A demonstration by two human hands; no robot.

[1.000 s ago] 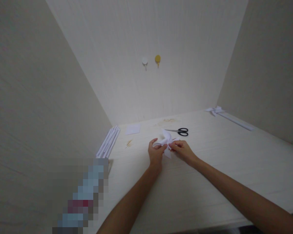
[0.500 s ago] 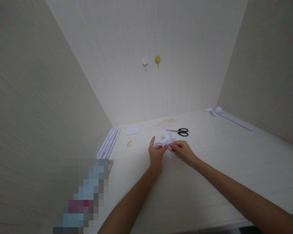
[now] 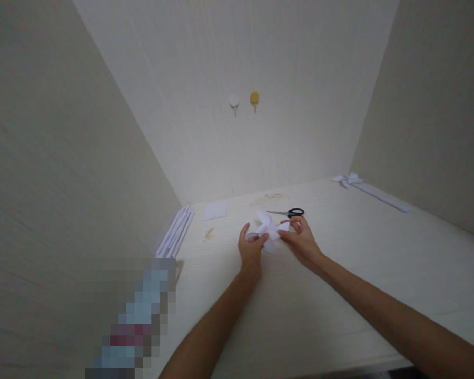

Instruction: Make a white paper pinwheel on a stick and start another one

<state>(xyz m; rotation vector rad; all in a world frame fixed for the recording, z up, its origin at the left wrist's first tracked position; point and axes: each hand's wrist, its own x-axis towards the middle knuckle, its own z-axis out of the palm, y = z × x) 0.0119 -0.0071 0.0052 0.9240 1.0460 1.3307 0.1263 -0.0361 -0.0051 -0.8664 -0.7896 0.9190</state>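
Observation:
Between my hands is a white paper pinwheel [image 3: 269,227], its blades curled in toward the middle. My left hand [image 3: 252,250] grips it from the left side, thumb pressed on the paper near the centre. On the other side, my right hand [image 3: 300,240] pinches the right blade between thumb and fingers. Just beyond lie scissors [image 3: 295,212] with black handles, blades pointing left, close to the right fingertips. Whether a pin or stick sits at the pinwheel's centre is too small to tell.
Several white paper sticks [image 3: 176,231] lie at the left wall, near a square paper sheet [image 3: 215,210] and small toothpick-like pieces [image 3: 208,234]. A pinwheel on a stick [image 3: 383,197] rests at the right wall. Two hooks [image 3: 254,98] hang on the back wall. A blurred item [image 3: 142,310] stands left.
My right hand has opened its grip somewhat and moved from the pinwheel's centre to its right blade. The pinwheel has turned to show more of its face. My left hand shifted slightly left.

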